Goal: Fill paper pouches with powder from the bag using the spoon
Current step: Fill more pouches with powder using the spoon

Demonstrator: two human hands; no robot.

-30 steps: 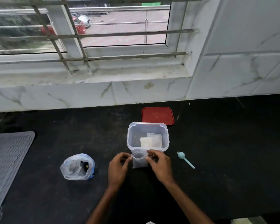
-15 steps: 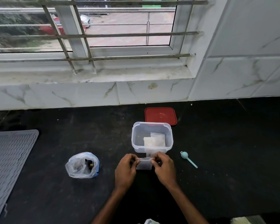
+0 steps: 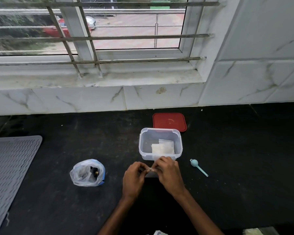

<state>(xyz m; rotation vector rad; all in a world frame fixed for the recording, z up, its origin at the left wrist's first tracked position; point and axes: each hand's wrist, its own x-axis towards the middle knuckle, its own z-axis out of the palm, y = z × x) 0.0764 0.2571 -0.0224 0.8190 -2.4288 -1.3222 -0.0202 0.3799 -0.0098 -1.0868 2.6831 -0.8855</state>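
at the far left a grey ribbed mat [image 3: 12, 167] lies on the black counter [image 3: 244, 167], out of play. right of it sits the plastic bag [image 3: 85, 173], its mouth open and nobody touching it.

the left hand [image 3: 134, 178] pinches the top edge of a small pouch [image 3: 151, 174] from the left. the right hand [image 3: 168, 173] pinches the same edge from the right, fingertips almost meeting. the pouch is held just in front of the clear tub [image 3: 159, 131], where a couple of pouches [image 3: 163, 147] already lie. the red lid [image 3: 169, 122] lies behind the tub. the teal spoon [image 3: 198, 167] rests on the counter to the right, well apart from both hands.

this looks like work on the pouch's top strip, most likely pressing it shut, though i cannot tell if there is powder inside. if it is sealed, the next move is a short lift into the tub, then a fresh pouch. the right hand must also let go to fetch the spoon.

a second ago the hands were further apart with most of the pouch showing between them. now they have closed in and hide nearly all of it. bag, tub, lid and spoon lie as they did.
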